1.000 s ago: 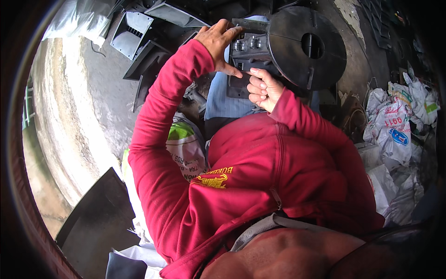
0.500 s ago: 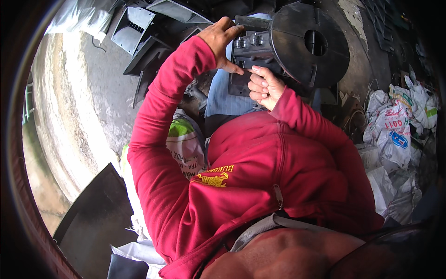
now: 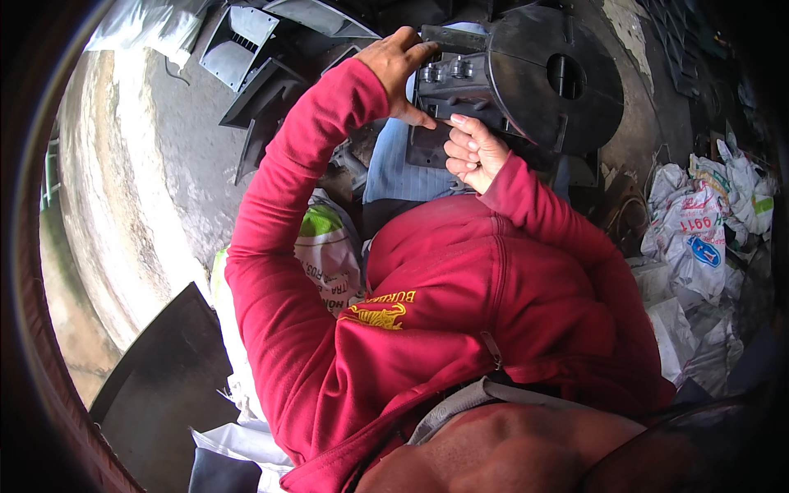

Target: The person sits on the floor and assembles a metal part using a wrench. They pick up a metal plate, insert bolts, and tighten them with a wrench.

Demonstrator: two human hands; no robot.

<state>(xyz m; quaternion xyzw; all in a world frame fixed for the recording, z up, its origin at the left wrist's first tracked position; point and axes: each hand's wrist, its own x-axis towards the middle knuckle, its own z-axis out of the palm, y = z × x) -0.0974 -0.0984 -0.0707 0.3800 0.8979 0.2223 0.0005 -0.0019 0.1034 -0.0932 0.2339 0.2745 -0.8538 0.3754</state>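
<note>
A dark metal assembly (image 3: 481, 86) with bolts on its face sits in front of me, joined to a round black disc (image 3: 559, 78) with a centre hole. My left hand (image 3: 399, 70) grips the assembly's upper left edge, thumb pointing down along its side. My right hand (image 3: 472, 152) is curled in a loose fist against the assembly's lower edge; whether it pinches a small part is hidden by the fingers. Both arms wear red sleeves.
Several black sheet-metal pieces (image 3: 263, 90) lie on the concrete floor at upper left, and another dark plate (image 3: 164, 386) lies at lower left. A printed white-and-green sack (image 3: 329, 246) sits under my left arm. Crumpled white bags (image 3: 699, 238) pile up at right.
My left hand has slid up and right to grip the assembly's top edge. My right hand stayed by the lower edge. The view shifted slightly.
</note>
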